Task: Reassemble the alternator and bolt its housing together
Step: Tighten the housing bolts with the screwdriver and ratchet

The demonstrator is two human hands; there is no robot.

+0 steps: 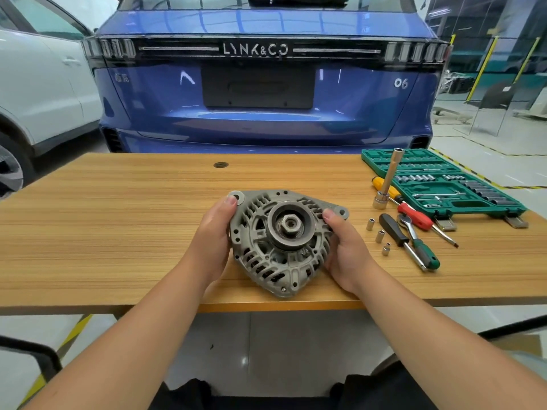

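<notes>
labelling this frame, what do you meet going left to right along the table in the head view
left hand → alternator → right hand → three small loose sockets → black-handled screwdriver → green socket set case

Alternator (282,242) on bench (118,226), centre front, btwn both hands. Loose tools right of it; socket case (444,184) behind those.

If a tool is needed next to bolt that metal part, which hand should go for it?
Probably the right hand. The ratchet, screwdrivers and small sockets all lie just to its right, near the green socket case. The left hand is across the alternator from them and could keep holding it.
</notes>
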